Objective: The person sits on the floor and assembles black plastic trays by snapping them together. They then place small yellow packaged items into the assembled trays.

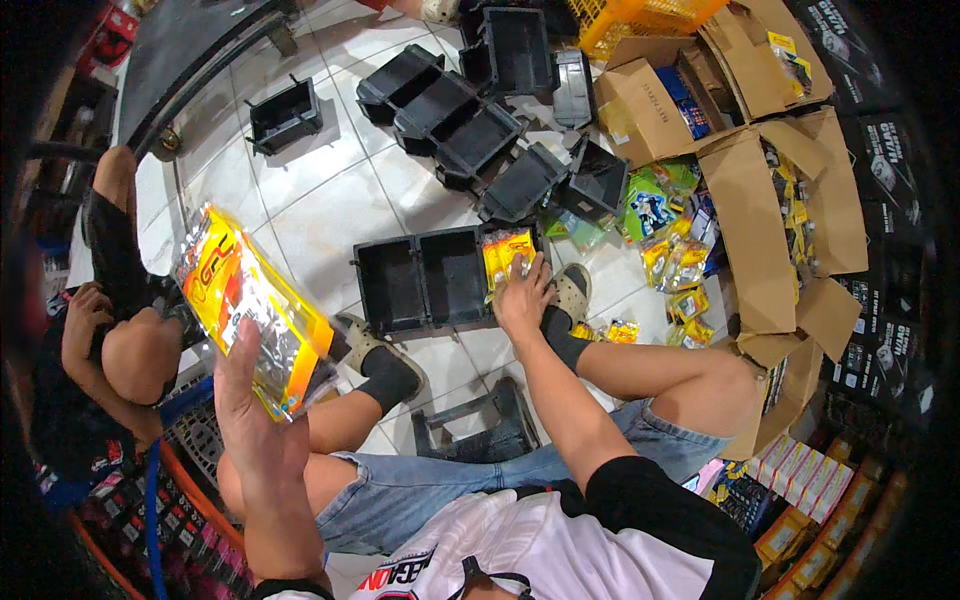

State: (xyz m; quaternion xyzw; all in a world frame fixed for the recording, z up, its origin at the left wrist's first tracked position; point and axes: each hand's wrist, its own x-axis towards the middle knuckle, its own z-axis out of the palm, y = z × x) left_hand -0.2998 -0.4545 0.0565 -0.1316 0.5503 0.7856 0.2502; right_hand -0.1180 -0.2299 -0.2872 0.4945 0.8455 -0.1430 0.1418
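Observation:
My left hand [262, 425] is raised at the left, its thumb over the lower end of a shiny yellow, orange and clear plastic packet [235, 290]. The packet is tilted, with dark contents partly visible at its lower end. My right hand [525, 295] rests with fingers apart on small yellow packets [506, 250] in the right compartment of a black plastic bin [388, 285]. The bin's left and middle compartments show bare dark floors. What lies under my right palm is hidden.
Several black bins [450, 115] lie joined on the tiled floor, with a single bin [285, 115] apart. Opened cardboard boxes [735, 240] and loose packets [680, 260] line the right side. A black stool [480, 430] stands between my legs. Another person [120, 340] sits at the left.

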